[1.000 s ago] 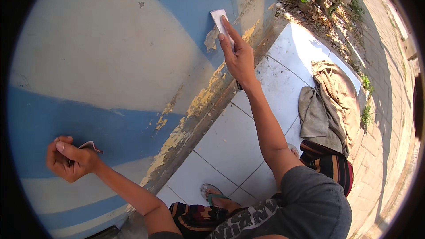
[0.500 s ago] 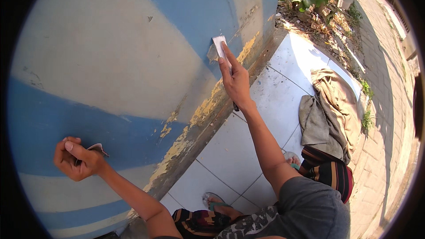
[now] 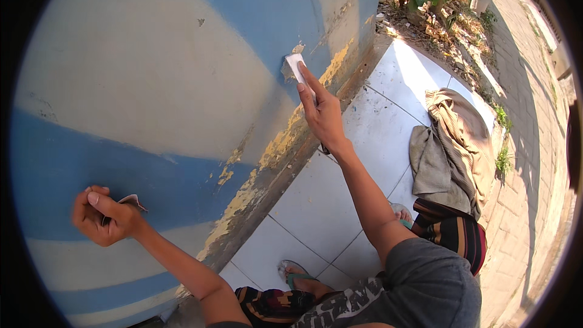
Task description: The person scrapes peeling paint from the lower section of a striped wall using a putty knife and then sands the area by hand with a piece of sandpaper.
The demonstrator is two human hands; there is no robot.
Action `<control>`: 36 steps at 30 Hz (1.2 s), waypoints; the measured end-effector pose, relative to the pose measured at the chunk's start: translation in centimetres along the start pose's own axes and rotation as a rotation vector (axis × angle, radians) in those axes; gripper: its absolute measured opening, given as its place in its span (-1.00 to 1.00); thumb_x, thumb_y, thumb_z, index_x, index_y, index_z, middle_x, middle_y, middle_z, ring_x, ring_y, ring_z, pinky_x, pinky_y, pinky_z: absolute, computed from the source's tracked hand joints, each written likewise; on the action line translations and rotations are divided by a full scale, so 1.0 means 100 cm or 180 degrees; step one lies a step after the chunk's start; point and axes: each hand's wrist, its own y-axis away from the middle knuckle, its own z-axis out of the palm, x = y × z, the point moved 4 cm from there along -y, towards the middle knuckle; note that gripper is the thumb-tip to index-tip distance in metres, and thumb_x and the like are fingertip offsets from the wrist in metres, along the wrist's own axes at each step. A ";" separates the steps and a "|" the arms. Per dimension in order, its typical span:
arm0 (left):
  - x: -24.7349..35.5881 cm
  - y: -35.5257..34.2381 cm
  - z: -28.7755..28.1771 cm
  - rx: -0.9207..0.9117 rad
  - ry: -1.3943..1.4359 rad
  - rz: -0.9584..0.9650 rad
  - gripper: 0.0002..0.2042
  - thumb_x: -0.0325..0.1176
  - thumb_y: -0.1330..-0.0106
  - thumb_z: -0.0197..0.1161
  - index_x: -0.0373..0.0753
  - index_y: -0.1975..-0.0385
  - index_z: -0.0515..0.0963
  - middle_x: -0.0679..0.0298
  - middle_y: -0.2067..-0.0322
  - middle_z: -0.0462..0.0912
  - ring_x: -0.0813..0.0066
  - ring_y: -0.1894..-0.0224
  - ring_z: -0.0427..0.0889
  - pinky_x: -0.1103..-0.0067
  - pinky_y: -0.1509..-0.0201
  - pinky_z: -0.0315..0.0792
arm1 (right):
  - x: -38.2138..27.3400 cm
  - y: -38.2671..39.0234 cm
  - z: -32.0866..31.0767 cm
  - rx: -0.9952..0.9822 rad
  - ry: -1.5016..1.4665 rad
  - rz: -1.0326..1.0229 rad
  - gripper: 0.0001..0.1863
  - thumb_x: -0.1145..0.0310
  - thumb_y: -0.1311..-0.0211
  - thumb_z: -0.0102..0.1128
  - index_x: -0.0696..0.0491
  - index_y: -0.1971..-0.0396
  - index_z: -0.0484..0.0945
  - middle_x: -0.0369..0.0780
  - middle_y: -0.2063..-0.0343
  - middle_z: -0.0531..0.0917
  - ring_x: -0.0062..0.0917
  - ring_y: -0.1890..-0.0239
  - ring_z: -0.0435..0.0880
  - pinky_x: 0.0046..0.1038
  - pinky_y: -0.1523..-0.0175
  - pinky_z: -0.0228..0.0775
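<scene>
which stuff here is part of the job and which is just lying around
Part of the job:
- pale flat blade, in the right hand, held against the wall
- thin curled sheet, in the left hand
- peeling yellowish paint low on the wall

Apparently just lying around:
- beige-and-grey cloth, heaped on the tiles

The floor [image 3: 319, 197] is of large white tiles, partly sunlit at its far end. Small specks [image 3: 373, 102] dot it. A tan cloth [image 3: 464, 124] lies crumpled at its right edge, touching a grey cloth [image 3: 434, 167]. Two sandalled feet [image 3: 297, 275] rest on it.
</scene>
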 end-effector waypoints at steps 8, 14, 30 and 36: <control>0.001 -0.004 0.002 0.0067 -0.0087 0.0036 -0.92 -0.56 -0.35 0.14 -0.47 0.32 0.46 0.14 0.57 0.54 0.52 0.62 0.46 0.64 0.52 0.41 | 0.003 -0.016 -0.005 0.0147 -0.0053 0.0201 -0.52 0.15 -0.49 0.03 -0.12 -0.34 0.37 -0.36 0.57 0.54 -0.78 0.58 0.16 -0.61 0.49 0.11; 0.000 0.006 0.001 -0.0001 -0.0166 -0.0251 -0.93 -0.56 -0.34 0.14 -0.45 0.34 0.46 0.13 0.55 0.55 0.50 0.60 0.49 0.64 0.53 0.41 | 0.004 -0.012 -0.008 0.0044 -0.0066 0.0502 -0.52 0.13 -0.48 0.03 -0.07 -0.32 0.40 -0.04 0.21 0.73 -0.60 0.43 0.57 -0.49 0.24 0.43; -0.002 -0.001 0.003 -0.0049 -0.0066 -0.0058 -0.89 -0.50 -0.37 0.15 -0.45 0.31 0.46 0.17 0.58 0.54 0.52 0.57 0.52 0.68 0.55 0.44 | -0.002 -0.017 -0.006 -0.0041 0.0053 0.0615 -0.53 0.17 -0.48 0.03 -0.05 -0.32 0.39 -0.04 0.05 0.69 -0.63 0.43 0.54 -0.52 0.25 0.41; 0.001 -0.001 0.003 0.0066 -0.0122 -0.0059 -0.90 -0.52 -0.35 0.15 -0.45 0.32 0.47 0.15 0.57 0.55 0.50 0.58 0.51 0.64 0.50 0.44 | 0.011 -0.016 -0.003 0.0434 -0.0094 -0.0262 -0.51 0.12 -0.48 0.02 -0.05 -0.32 0.39 -0.09 0.29 0.72 -0.70 0.55 0.36 -0.51 0.39 0.32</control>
